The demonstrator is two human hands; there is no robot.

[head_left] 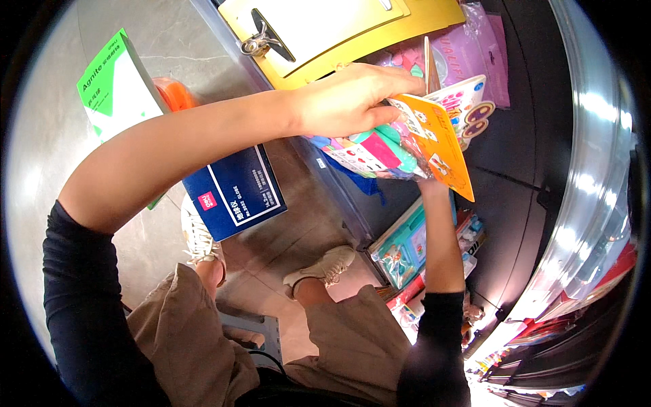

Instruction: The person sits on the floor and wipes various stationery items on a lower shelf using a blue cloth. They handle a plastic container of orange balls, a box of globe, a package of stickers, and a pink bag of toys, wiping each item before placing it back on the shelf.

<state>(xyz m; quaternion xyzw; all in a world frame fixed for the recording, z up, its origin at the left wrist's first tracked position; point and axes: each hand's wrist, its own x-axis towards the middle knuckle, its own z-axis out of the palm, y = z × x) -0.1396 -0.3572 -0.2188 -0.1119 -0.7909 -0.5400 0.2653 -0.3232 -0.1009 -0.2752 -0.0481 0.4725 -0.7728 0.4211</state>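
In the head view, the left hand (356,98) had hold of a see-through packet (380,150) near its top, with the thumb on the near side. The right hand (426,178) was mostly hidden behind the packet, low down, so I could not tell whether it was gripping. The packet was up in front of the person, over the edge of the black shelf (519,136). It had pink, green and white bits in it.

An orange card (444,146) stuck out on the right side of the packet, tilted. It had small white pictures and some tiny print, too small to read. Just behind it was a white card (464,102) with pink marks and round purple shapes. Farther back lay a purple bag (485,47) with big pale letters.

At the top was a yellow folder (325,71) with a metal clip (259,45).

On the left, past the arm, was a green and white box (112,85) with dark writing on its green part. An orange thing (175,93) peeped out beside it. Below the arm was a dark blue box (247,197) with white writing, a thin white line and a little red square label.

Near the right forearm was a teal pack (405,244) with pictures on it.
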